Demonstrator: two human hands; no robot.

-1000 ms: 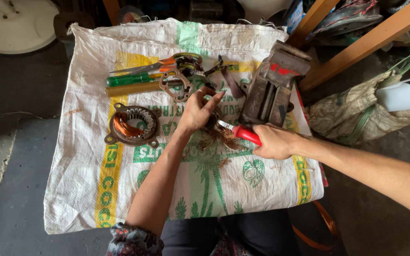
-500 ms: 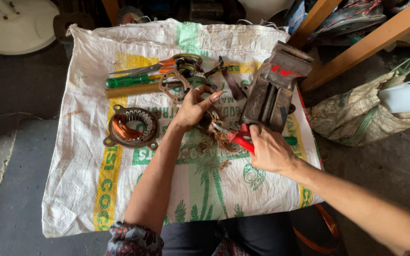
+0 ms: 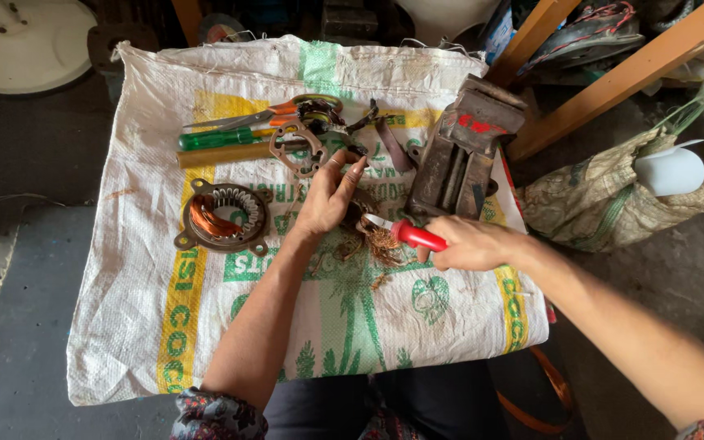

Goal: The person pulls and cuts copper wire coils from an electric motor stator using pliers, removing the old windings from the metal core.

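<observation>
My left hand [image 3: 329, 195] rests on a round metal motor part [image 3: 358, 213] in the middle of a white woven sack [image 3: 140, 326], fingers curled over it. My right hand [image 3: 468, 244] grips a red-handled tool [image 3: 409, 235] whose metal tip points into that part. Loose copper wire strands [image 3: 378, 247] hang below the part. The part itself is mostly hidden under my left hand.
A motor stator ring with copper windings [image 3: 222, 217] lies left of my hands. Scissors and a green-handled screwdriver [image 3: 222, 137] lie at the back left beside a metal bracket [image 3: 299, 147]. A worn brown tool pouch [image 3: 459, 151] stands at the right. A cloth bag [image 3: 605, 195] sits on the floor.
My right hand with the red-handled tool has shifted slightly, and the tip stays at the part. My left hand keeps its hold on the part.
</observation>
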